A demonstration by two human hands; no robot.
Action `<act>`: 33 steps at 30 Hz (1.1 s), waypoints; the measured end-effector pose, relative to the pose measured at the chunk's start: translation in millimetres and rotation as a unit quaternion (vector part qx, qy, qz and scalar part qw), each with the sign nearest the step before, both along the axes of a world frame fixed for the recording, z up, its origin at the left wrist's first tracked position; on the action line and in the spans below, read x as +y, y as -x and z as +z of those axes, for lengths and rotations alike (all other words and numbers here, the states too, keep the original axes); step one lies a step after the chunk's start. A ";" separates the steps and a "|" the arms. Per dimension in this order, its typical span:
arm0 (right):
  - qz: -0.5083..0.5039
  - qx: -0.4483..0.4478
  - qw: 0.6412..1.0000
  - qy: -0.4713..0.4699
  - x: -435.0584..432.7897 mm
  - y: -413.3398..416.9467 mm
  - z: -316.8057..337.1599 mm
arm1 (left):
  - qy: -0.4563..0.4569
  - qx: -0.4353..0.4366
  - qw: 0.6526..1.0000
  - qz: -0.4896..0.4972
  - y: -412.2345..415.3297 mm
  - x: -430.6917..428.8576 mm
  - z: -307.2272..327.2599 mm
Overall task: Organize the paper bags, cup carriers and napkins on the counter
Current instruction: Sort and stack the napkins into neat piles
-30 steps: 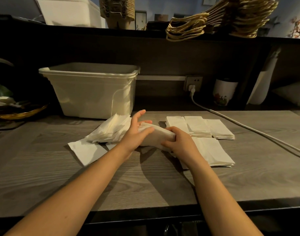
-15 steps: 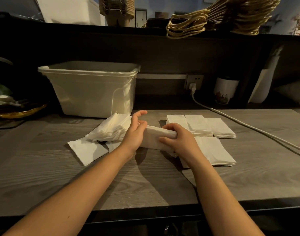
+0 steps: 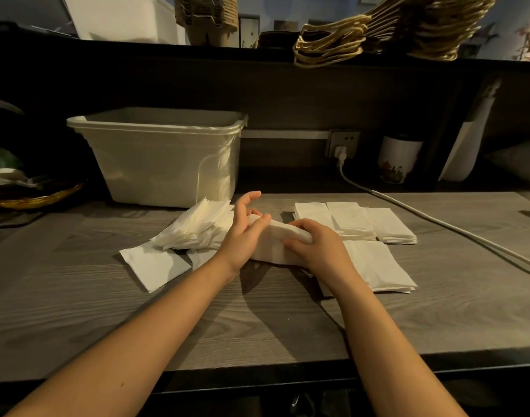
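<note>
- Napkin bundle [image 3: 275, 243] was a thick white block in the middle of the counter [image 3: 257, 326], held between two hands, with its bottom edge on or just above the wood.
- The left hand [image 3: 242, 236] held the left end of the napkin bundle. Its fingers [image 3: 262, 221] curved over the top and one finger stuck up in the air.
- The right hand [image 3: 321, 251] held the right end, with its fingers bent over the top and its thumb on the near side.
- A messy pile of napkins [image 3: 197, 224] lay fanned out just left of the left hand.
- One flat napkin [image 3: 150, 266] lay partly under that pile, nearer the person.
- Three neat stacks [image 3: 351, 219] sat in a row on the right, touching side by side. A fourth stack [image 3: 378, 266] lay in front of them, partly under the right wrist.
- A pale plastic bin [image 3: 161, 164] stood behind the messy pile.
- A white cord [image 3: 423, 218] ran from a wall plug [image 3: 342, 152] across the counter to the right.
- A cup [image 3: 399, 159] with a picture on it stood at the back.
- Paper bags [image 3: 408, 28] with rope handles and brown cup carriers [image 3: 206, 16] sat on the shelf above.
</note>
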State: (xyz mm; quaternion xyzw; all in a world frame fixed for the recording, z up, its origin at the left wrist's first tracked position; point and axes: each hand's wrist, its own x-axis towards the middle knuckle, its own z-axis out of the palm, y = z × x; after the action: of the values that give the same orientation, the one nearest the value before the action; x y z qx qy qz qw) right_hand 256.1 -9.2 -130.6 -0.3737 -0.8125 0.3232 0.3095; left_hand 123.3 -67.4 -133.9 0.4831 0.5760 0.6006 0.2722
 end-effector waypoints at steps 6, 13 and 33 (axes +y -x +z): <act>0.004 -0.002 1.000 -0.010 -1.5 0.5 -2.3 | 0.032 0.019 0.999 -0.002 0.8 -0.2 -1.7; -0.003 0.001 1.000 0.002 0.2 -1.0 -2.4 | 0.006 0.021 1.000 0.015 1.3 2.3 -3.6; -0.010 0.114 0.993 0.036 -6.6 -4.0 4.4 | -0.003 0.377 0.926 0.012 23.0 -9.2 6.9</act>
State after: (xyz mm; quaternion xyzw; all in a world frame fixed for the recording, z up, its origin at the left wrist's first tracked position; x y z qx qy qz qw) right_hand 260.0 -15.8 -126.2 -0.3530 -0.7558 0.3900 0.3899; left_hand 100.2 -76.7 -127.0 0.6674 0.6404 0.3791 0.0267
